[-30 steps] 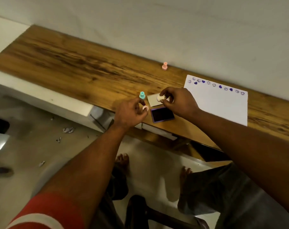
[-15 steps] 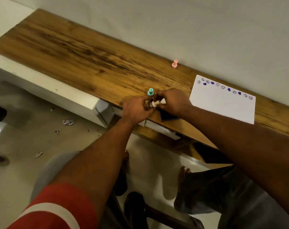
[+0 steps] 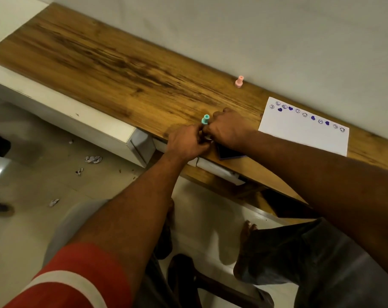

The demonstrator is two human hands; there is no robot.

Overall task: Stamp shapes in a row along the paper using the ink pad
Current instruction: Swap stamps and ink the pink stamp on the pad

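My left hand (image 3: 187, 144) and my right hand (image 3: 229, 127) are pressed together at the wooden table's (image 3: 122, 65) front edge. Between their fingertips only a sliver of a small white stamp (image 3: 207, 137) shows; the rest is hidden. The dark purple ink pad (image 3: 229, 152) lies open just under my right wrist, partly covered by it. A teal stamp (image 3: 205, 119) stands upright right behind my fingers. The white paper (image 3: 304, 136) lies to the right, with a row of purple hearts and round faces along its far edge.
A pink stamp (image 3: 239, 81) stands by the wall at the back. A white cabinet ledge (image 3: 77, 116) runs below the table's left part. Paper scraps (image 3: 93, 159) lie on the floor, and my bare feet and a dark stool (image 3: 188, 276) are under the table.
My hands were apart, the left holding a small white cap and the right the white stamp. They have come together, and the stamp and cap are now almost hidden between the fingers.
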